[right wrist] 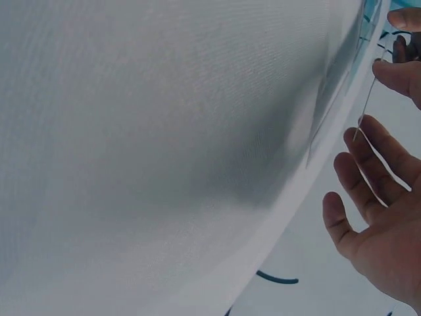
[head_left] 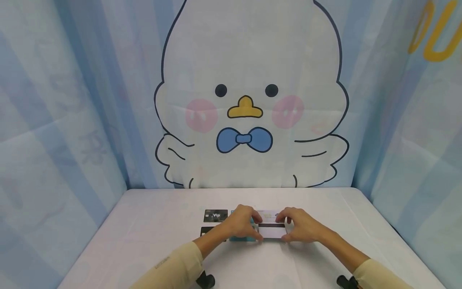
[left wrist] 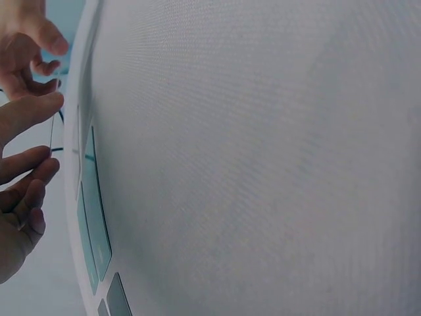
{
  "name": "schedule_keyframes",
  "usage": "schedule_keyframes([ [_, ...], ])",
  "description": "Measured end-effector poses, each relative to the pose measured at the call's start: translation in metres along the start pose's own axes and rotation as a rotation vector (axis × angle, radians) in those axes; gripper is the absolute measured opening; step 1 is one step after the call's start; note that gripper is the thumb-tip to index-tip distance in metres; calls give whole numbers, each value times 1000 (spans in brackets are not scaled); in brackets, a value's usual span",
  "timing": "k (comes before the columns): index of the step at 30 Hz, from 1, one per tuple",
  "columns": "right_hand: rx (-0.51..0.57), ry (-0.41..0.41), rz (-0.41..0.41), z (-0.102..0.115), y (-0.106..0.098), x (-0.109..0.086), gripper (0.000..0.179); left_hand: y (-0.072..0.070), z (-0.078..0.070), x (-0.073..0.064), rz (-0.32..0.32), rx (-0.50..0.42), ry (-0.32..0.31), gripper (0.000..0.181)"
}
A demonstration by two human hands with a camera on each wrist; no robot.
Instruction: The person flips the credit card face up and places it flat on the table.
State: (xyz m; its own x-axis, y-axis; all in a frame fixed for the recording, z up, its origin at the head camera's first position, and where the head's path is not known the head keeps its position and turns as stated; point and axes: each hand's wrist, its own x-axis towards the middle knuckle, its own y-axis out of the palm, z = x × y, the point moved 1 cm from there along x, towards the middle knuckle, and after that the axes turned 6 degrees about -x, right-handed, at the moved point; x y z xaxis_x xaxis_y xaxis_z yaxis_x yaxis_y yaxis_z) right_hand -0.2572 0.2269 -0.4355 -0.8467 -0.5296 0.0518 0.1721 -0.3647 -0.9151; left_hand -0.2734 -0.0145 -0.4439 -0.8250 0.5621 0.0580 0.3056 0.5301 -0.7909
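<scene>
A white card with a dark stripe is held by its edges between both hands, and in the wrist views it shows edge-on, raised off the table. My left hand pinches its left end between thumb and fingers. At its right end, thumb and fingertips of my right hand grip it. Just behind lies a pale card. Under and beside my left hand are teal cards, partly covered. Farther left are a black card marked "Vip" and another dark card, partly hidden by the left wrist.
The cards lie in two rows on a white-covered table. Behind it hangs a curtain printed with a cartoon bird, and striped curtains stand at both sides. Black devices show beneath the wrists.
</scene>
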Motion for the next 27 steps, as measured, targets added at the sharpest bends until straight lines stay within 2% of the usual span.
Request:
schedule_keyframes([
  [17, -36, -77, -44, 12, 9, 14, 45, 4, -1, 2, -24, -41, 27, 44],
  [27, -66, -74, -58, 19, 11, 17, 45, 5, 1, 3, -42, -52, 18, 42],
])
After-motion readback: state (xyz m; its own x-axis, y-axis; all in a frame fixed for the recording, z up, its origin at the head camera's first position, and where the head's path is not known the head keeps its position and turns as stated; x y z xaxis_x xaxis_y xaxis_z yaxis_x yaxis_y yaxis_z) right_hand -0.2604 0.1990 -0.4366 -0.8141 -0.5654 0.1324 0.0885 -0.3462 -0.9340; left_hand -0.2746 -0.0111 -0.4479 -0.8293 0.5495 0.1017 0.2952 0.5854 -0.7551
